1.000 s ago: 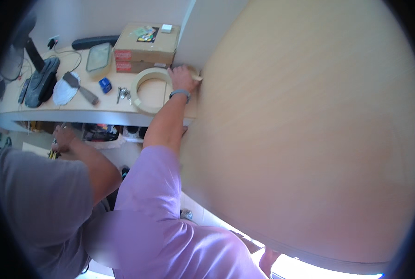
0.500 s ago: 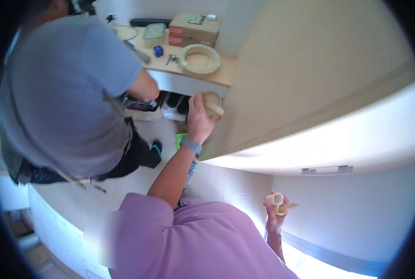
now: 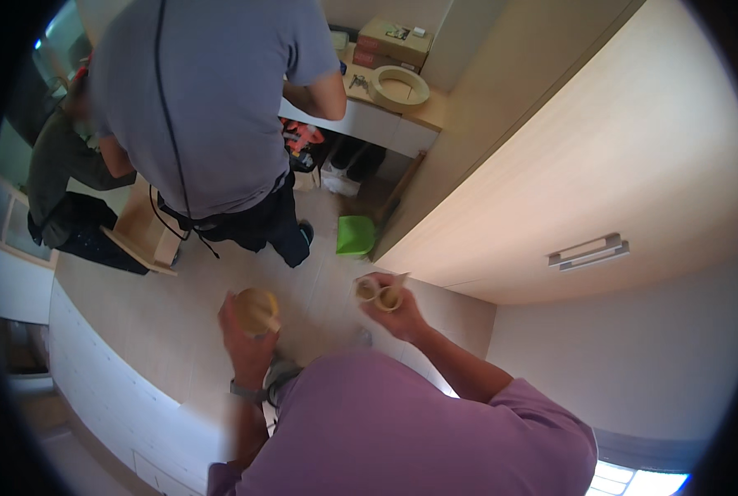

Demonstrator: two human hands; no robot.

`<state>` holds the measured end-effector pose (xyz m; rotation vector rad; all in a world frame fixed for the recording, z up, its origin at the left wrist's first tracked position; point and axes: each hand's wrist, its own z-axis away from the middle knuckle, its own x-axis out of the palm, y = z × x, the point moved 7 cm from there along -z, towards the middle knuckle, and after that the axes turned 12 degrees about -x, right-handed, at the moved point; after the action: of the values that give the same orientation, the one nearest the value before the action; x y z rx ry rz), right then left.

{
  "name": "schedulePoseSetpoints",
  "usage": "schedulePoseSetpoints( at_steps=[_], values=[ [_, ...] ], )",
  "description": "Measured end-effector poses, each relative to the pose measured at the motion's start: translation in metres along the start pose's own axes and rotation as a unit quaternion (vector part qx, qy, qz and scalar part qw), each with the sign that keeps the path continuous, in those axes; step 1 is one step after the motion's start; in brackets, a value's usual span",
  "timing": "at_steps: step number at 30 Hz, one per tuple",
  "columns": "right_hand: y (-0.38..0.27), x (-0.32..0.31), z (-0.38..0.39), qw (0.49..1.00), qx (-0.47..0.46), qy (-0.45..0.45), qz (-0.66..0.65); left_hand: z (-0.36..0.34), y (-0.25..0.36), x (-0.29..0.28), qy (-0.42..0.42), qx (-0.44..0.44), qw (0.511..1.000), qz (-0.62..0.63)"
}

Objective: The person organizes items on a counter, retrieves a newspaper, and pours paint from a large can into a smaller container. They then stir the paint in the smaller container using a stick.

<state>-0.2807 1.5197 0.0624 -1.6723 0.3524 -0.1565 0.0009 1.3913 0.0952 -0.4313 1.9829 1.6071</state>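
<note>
My left hand (image 3: 248, 354) is closed around a beige roll of strip (image 3: 256, 309), blurred by motion, with a light end across its face. In my right hand (image 3: 400, 321) are two small cream rolls (image 3: 377, 294) side by side, their round hollow ends showing, and a pointed strip end sticks up beside them. Both hands are in the air over the floor in front of my body, apart from each other. The cabinet's lower edge is just beyond my right hand.
A tall wooden cabinet (image 3: 501, 198) with a metal handle (image 3: 588, 253) fills the right. Ahead, a person (image 3: 220, 116) stands at a desk bearing a large cream ring (image 3: 399, 88) and cardboard boxes (image 3: 392, 43). Another person (image 3: 76, 174) is at far left, near a wooden drawer (image 3: 144, 227). A green dustpan (image 3: 356, 236) lies ahead.
My left hand has come back and left from the cabinet edge with its roll. My right hand has moved inward to the left with the two small rolls. The person ahead appears farther right.
</note>
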Motion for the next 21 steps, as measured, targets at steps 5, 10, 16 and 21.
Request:
schedulePoseSetpoints(
  at_steps=[5,10,16,21],
  values=[
    [-0.025,0.139,-0.038,0.993,-0.011,-0.114,0.001,0.02,-0.07,-0.101,0.071,-0.072,0.995,-0.004],
    [-0.033,0.317,-0.081,0.98,-0.017,-0.175,-0.09,0.037,-0.163,-0.229,0.123,-0.132,0.984,0.012],
    [-0.041,0.512,-0.094,0.961,-0.052,-0.252,-0.103,0.04,-0.253,-0.375,0.169,-0.168,0.971,-0.031],
    [-0.049,0.626,-0.124,0.946,0.006,-0.293,-0.135,0.018,-0.303,-0.461,0.223,-0.188,0.955,-0.051]
  ],
)
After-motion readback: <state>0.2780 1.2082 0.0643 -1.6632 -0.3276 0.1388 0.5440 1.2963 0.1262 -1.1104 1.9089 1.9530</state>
